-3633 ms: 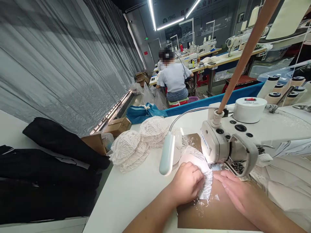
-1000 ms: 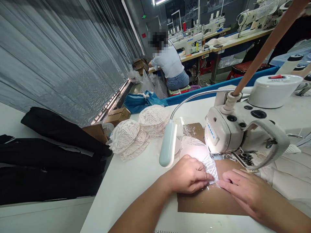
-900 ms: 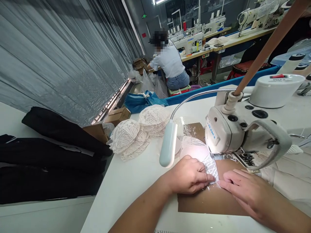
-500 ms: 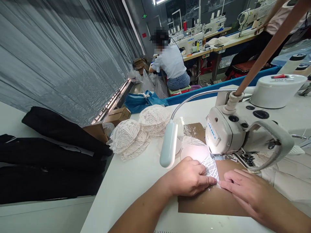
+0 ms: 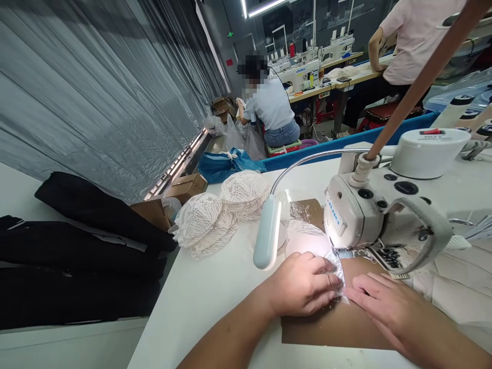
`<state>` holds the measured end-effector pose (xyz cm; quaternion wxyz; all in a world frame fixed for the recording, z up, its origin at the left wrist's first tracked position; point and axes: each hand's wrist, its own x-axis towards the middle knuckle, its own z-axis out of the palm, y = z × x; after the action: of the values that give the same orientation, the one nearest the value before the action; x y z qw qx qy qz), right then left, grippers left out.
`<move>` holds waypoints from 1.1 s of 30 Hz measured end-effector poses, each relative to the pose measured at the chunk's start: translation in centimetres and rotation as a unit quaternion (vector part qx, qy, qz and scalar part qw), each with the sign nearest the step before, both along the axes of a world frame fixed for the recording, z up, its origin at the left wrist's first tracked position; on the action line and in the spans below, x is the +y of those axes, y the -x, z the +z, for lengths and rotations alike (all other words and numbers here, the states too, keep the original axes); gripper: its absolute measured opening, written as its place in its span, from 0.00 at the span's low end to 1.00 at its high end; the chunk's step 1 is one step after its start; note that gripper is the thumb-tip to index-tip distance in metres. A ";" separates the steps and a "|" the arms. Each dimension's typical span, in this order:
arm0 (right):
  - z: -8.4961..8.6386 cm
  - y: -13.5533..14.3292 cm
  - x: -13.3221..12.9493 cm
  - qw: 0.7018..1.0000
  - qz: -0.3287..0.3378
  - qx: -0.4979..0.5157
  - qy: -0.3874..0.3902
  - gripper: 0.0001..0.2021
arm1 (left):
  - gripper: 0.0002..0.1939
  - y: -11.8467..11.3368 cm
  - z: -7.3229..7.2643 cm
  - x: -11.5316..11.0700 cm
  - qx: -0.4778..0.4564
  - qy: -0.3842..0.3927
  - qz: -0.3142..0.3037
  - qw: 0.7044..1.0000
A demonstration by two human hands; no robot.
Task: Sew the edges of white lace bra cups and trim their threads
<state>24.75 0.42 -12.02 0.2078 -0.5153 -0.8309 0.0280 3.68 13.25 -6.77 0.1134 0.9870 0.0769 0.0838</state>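
My left hand [image 5: 309,284] is closed on a white lace piece [image 5: 340,262], its fingers bent over the fabric. At the lower edge of that lace, my right hand [image 5: 388,302] has thumb and index finger together on the fabric, close to the left fingertips. The lace joins a pale bra cup [image 5: 307,242], which lies just left of the sewing machine head [image 5: 348,215]. Under both hands is a brown plate [image 5: 319,330] on the white table. The needle area is mostly hidden behind the machine head.
Stacked lace cups [image 5: 202,218] lie left on the table [image 5: 207,307]. A lamp [image 5: 267,233] on a bendable neck hangs before the machine. Black garments [image 5: 77,251] lie far left. Beyond the blue cloth barrier [image 5: 319,149], one person sits and another is at a machine table.
My left fingers have curled in and gathered the lace, covering more of it. My right hand stays at the lace's lower edge. In the background, the person at right shows more upright.
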 end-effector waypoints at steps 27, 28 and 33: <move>-1.0 0.2 0.7 0.999 -0.039 -0.015 -0.033 0.21 | 0.21 -1.2 -0.7 -0.2 0.008 -0.036 0.077 0.996; -0.9 0.2 0.8 0.998 -0.047 -0.025 -0.039 0.21 | 0.21 -1.2 -0.7 0.0 0.008 -0.033 0.073 0.997; -0.3 0.5 1.2 0.990 -0.114 -0.063 -0.061 0.26 | 0.19 -1.0 -0.7 0.3 -0.004 -0.036 0.059 0.998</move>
<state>24.29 1.66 -12.33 0.1879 -0.5942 -0.7781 -0.0792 4.69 13.54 -7.50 0.0735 0.9838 0.1311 0.0974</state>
